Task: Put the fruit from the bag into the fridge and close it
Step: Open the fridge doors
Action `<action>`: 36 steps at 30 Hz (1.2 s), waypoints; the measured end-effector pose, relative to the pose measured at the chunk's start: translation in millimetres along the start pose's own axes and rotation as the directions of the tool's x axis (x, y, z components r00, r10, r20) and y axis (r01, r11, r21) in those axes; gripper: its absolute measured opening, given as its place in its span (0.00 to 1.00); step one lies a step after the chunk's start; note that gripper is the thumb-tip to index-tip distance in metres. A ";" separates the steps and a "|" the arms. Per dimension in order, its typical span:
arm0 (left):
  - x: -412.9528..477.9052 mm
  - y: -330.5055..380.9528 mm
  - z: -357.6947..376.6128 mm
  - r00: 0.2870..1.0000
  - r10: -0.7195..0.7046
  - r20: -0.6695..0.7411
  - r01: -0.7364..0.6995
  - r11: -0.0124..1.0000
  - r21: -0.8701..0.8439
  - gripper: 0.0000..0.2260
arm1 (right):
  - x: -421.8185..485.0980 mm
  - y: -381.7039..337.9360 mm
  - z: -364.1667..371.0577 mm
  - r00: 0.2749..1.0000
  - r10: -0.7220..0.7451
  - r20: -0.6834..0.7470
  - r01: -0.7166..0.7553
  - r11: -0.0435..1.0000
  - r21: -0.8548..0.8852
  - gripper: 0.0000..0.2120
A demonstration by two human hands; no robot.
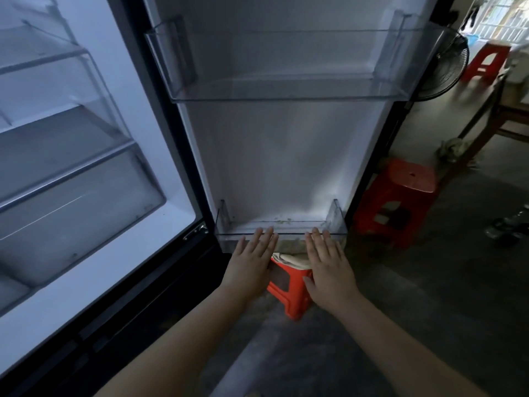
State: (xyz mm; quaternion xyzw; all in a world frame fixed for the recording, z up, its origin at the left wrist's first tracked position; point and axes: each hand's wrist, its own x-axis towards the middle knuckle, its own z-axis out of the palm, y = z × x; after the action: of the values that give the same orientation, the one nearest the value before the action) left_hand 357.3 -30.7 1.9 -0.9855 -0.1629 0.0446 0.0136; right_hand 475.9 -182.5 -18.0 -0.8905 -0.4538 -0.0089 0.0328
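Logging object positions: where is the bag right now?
Head view, lower centre: beige fabric, likely the bag, sits on the red stool between the left hand and right hand, just below the open door's lower bin.

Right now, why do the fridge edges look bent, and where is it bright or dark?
Head view: the wide lens bows the fridge door and shelves; the white door lining is bright, the floor dim; the window at top right is washed out.

At lower centre the bag (pixel 294 260) on the orange stool (pixel 286 296) is mostly hidden by the left hand (pixel 253 260), the right hand (pixel 327 265) and the door bin (pixel 292 232); its contents are unseen. The fridge shelves (pixel 57 116) run off the left edge.
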 end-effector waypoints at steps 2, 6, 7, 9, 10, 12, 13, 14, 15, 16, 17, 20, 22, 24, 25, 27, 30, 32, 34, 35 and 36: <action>-3.7 -1.4 -1.0 1.000 -0.005 0.015 0.005 1.000 -0.010 0.30 | -0.8 -3.2 -1.4 1.000 -0.005 -0.001 0.005 1.000 -0.008 0.44; -18.8 -8.3 -9.9 0.999 -0.031 0.020 0.032 0.997 -0.075 0.32 | 4.1 -15.6 -7.1 0.998 -0.040 -0.055 0.041 0.999 0.009 0.40; -23.8 -12.1 -11.3 0.998 -0.062 0.004 0.062 0.993 -0.102 0.33 | 6.7 -22.3 -8.0 0.995 -0.074 -0.063 0.074 0.997 0.007 0.40; -35.9 -22.3 -11.9 0.991 -0.125 -0.056 0.116 0.982 -0.152 0.34 | 13.9 -40.6 -8.3 0.985 -0.155 -0.079 0.158 0.987 0.035 0.40; -44.1 -28.5 -11.8 0.984 -0.152 -0.093 0.135 0.977 -0.167 0.33 | 17.5 -52.4 -8.3 0.976 -0.200 -0.086 0.205 0.977 0.054 0.40; -64.5 -43.7 -12.5 0.966 -0.212 -0.149 0.187 0.969 -0.162 0.33 | 24.2 -79.7 -9.2 0.952 -0.294 -0.089 0.301 0.951 0.078 0.40; -76.9 -52.9 -12.9 0.954 -0.251 -0.166 0.227 0.962 -0.151 0.33 | 28.0 -94.6 -9.1 0.935 -0.344 -0.086 0.351 0.933 0.081 0.40; -90.1 -62.8 -13.5 0.938 -0.296 -0.181 0.273 0.951 -0.144 0.33 | 31.5 -110.0 -9.9 0.916 -0.392 -0.089 0.399 0.912 0.091 0.40; -103.7 -73.7 -13.1 0.918 -0.344 -0.196 0.322 0.937 -0.136 0.34 | 35.3 -125.8 -11.0 0.895 -0.435 -0.098 0.444 0.889 0.111 0.40; -118.3 -85.4 -13.8 0.894 -0.397 -0.209 0.377 0.917 -0.129 0.34 | 39.5 -142.3 -12.7 0.873 -0.475 -0.110 0.486 0.864 0.130 0.41; -133.3 -97.7 -14.4 0.866 -0.452 -0.213 0.434 0.892 -0.127 0.34 | 43.6 -159.3 -14.9 0.850 -0.511 -0.125 0.525 0.840 0.136 0.41; -178.4 -134.8 -19.4 0.774 -0.595 -0.216 0.582 0.803 -0.126 0.34 | 55.2 -212.2 -21.2 0.772 -0.618 -0.148 0.634 0.766 0.107 0.41; -204.8 -159.1 -25.4 0.717 -0.661 -0.222 0.652 0.748 -0.124 0.33 | 62.7 -246.3 -27.8 0.715 -0.678 -0.170 0.696 0.714 0.081 0.41; -228.0 -183.0 -34.1 0.657 -0.713 -0.246 0.711 0.694 -0.112 0.34 | 70.7 -281.0 -36.2 0.665 -0.725 -0.181 0.743 0.667 0.056 0.41; -237.7 -194.9 -37.6 0.629 -0.738 -0.245 0.739 0.665 -0.108 0.34 | 75.3 -298.1 -40.1 0.647 -0.740 -0.183 0.758 0.650 0.051 0.41; -255.2 -217.3 -45.2 0.578 -0.781 -0.236 0.780 0.614 -0.118 0.34 | 86.0 -331.0 -47.9 0.627 -0.758 -0.179 0.775 0.631 0.042 0.41; -275.2 -249.2 -52.1 0.537 -0.814 -0.222 0.816 0.568 -0.107 0.34 | 99.7 -374.8 -63.0 0.599 -0.781 -0.176 0.797 0.603 0.034 0.40; -283.1 -271.8 -53.7 0.523 -0.827 -0.206 0.831 0.548 -0.094 0.33 | 110.4 -400.6 -68.6 0.572 -0.805 -0.159 0.818 0.574 0.038 0.38; -286.1 -294.8 -53.8 0.508 -0.840 -0.192 0.843 0.530 -0.087 0.32 | 121.8 -422.9 -71.8 0.579 -0.804 -0.137 0.815 0.574 0.076 0.37; -286.4 -305.7 -53.7 0.498 -0.847 -0.185 0.849 0.520 -0.095 0.32 | 127.9 -433.4 -73.1 0.589 -0.797 -0.131 0.808 0.582 0.093 0.36; -286.2 -316.3 -53.5 0.493 -0.852 -0.178 0.852 0.514 -0.100 0.31 | 134.2 -443.5 -73.9 0.602 -0.791 -0.113 0.799 0.594 0.097 0.37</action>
State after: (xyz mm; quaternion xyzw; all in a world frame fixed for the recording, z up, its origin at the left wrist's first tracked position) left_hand -8.8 175.8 92.1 -0.7756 -0.6253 -0.0692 0.0512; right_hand 197.2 180.9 84.2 -0.5899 -0.8011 -0.0172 0.0997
